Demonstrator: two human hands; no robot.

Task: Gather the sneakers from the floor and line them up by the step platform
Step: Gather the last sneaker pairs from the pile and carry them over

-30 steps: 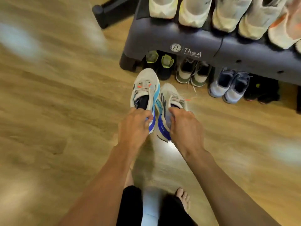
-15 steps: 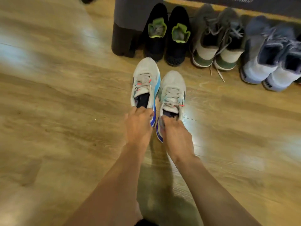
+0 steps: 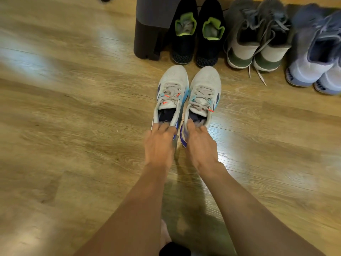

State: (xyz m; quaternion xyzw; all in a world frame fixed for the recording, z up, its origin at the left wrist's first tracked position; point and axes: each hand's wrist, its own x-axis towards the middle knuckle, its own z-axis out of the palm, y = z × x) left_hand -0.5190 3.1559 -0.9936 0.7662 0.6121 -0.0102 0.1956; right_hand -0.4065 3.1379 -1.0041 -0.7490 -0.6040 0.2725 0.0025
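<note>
Two light grey sneakers with teal and blue trim stand side by side on the wooden floor, toes pointing toward the step platform [image 3: 149, 24]. My left hand [image 3: 159, 145] grips the heel of the left grey sneaker [image 3: 172, 89]. My right hand [image 3: 200, 145] grips the heel of the right grey sneaker [image 3: 204, 89]. Their toes sit just short of the black pair with lime linings [image 3: 197, 34], which is tucked under the platform.
Right of the black pair, a grey pair with green heels [image 3: 256, 39] and a lavender pair [image 3: 317, 58] line the platform's front. Loose laces [image 3: 258, 76] trail from the grey pair. Bare wooden floor [image 3: 73, 126] spreads to the left and behind.
The view has dropped closer to the floor, so the platform's top left the frame. The right sneaker has turned upright and now sits level beside the left one.
</note>
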